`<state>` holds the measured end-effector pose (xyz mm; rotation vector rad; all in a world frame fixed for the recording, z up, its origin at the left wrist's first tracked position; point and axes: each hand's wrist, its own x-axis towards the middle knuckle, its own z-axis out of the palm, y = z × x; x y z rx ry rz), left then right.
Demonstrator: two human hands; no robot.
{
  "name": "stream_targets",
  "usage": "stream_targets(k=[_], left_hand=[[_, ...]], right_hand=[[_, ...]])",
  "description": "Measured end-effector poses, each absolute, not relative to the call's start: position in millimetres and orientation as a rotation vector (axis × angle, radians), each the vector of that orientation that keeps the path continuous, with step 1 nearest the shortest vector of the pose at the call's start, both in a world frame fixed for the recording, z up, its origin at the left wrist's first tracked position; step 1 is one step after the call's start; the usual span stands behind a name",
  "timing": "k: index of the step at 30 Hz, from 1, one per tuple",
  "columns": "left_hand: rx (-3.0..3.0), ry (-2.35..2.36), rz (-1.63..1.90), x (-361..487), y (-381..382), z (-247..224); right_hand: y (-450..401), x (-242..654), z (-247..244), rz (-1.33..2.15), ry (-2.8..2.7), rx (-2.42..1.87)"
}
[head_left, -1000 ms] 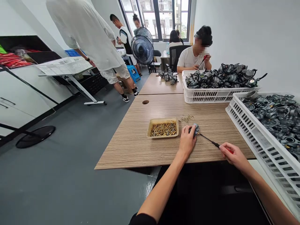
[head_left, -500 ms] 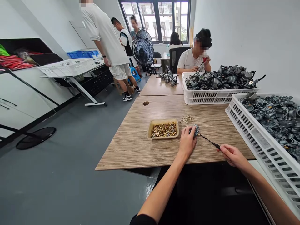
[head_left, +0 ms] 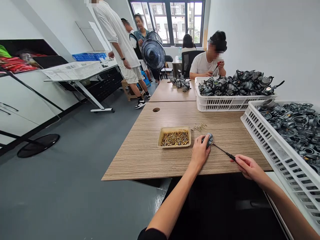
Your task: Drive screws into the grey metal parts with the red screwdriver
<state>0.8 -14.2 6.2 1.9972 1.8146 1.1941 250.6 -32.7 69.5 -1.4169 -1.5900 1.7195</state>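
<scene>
My left hand (head_left: 200, 150) is closed around a small grey metal carburetor (head_left: 210, 138), holding it on the wood-grain table (head_left: 140, 160). Part of the carburetor is hidden by the fingers. In my right hand (head_left: 248, 166) is the black handle of a screwdriver (head_left: 230, 155). Its thin shaft slants up to the left, and the tip meets the near right side of the carburetor. Left of my left hand sits a shallow beige tray (head_left: 160, 145) full of brass-coloured jets or screws. A small loose pile of brass pieces (head_left: 200, 127) lies just beyond the carburetor.
A white crate (head_left: 272, 146) heaped with carburetor bodies stands at right. Behind it is another white crate (head_left: 225, 105) of carburetors. Several carburetors (head_left: 181, 83) lie on the far table. A co-worker (head_left: 206, 63) sits there with a red-handled tool. A fan (head_left: 153, 54) and standing people are further back.
My hands, the carburetor and the screwdriver hold nearly the same positions. In the background, the standing person in white has shifted slightly to the right.
</scene>
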Motion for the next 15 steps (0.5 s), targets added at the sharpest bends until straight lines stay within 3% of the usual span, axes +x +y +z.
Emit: stream_targets(k=[15], left_hand=[[1.975,1.821,1.184,-0.3,-16.1,8.9]], right_hand=[[-35.2,244.7,62.5,1.803,-1.496,-1.381]])
